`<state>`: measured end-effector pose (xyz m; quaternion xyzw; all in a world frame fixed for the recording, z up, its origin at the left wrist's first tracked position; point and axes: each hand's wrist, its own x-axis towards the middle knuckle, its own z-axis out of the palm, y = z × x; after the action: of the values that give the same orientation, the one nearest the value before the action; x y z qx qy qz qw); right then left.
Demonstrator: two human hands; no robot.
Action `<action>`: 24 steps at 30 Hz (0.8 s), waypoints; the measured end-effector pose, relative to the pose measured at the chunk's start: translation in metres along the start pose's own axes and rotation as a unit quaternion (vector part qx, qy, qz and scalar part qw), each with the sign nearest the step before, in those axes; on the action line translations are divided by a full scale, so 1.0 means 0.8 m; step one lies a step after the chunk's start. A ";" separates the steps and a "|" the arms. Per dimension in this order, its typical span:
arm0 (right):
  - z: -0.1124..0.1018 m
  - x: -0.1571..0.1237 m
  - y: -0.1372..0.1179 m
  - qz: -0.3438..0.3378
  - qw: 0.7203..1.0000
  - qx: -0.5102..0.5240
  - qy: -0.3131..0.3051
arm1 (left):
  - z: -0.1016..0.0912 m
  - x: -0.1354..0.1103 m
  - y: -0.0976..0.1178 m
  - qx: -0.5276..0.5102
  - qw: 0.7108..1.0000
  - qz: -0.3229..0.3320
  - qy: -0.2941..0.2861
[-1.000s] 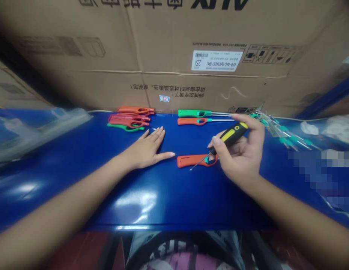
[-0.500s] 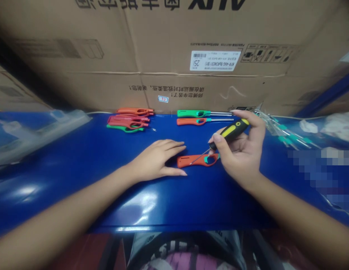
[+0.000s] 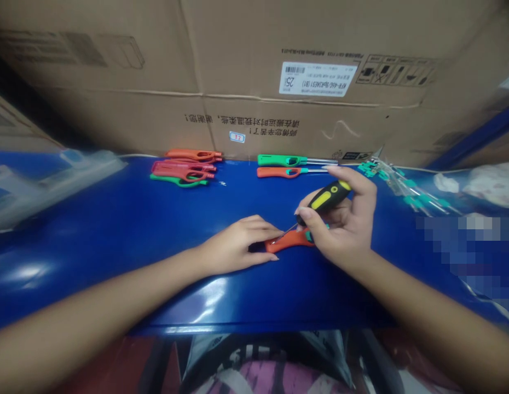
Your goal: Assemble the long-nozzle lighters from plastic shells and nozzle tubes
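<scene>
The left hand, flat on the blue table a second earlier, had closed on the orange lighter shell at near centre, steadying it as the right hand, clamped on a screwdriver, brought its tip down.

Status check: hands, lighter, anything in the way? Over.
Left hand pinning lighter on table. Right hand holds screwdriver, tip at the lighter. Other lighters lie at the back, apart from both hands.

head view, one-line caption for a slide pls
Left hand holds an orange lighter body on a blue table; right hand sets a black-and-yellow screwdriver to it.
</scene>
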<state>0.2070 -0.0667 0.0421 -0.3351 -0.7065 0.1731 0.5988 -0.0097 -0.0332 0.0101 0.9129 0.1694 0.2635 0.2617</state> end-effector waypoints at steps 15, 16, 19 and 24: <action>0.005 -0.003 -0.002 -0.018 1.000 -0.005 -0.018 | 0.002 -0.001 -0.002 -0.004 1.000 0.002 0.000; 0.006 -0.003 -0.002 -0.018 1.000 -0.005 -0.019 | 0.002 -0.001 -0.002 -0.004 1.000 0.002 -0.001; 0.006 -0.002 -0.003 -0.019 1.000 -0.001 -0.025 | 0.002 -0.001 -0.002 -0.005 1.000 0.003 -0.001; 0.003 -0.004 0.000 -0.026 0.999 -0.020 -0.038 | 0.002 0.000 -0.002 -0.004 1.000 0.006 -0.001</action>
<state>0.2050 -0.0688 0.0390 -0.3220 -0.7406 0.1559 0.5689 -0.0094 -0.0328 0.0083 0.9130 0.1630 0.2646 0.2641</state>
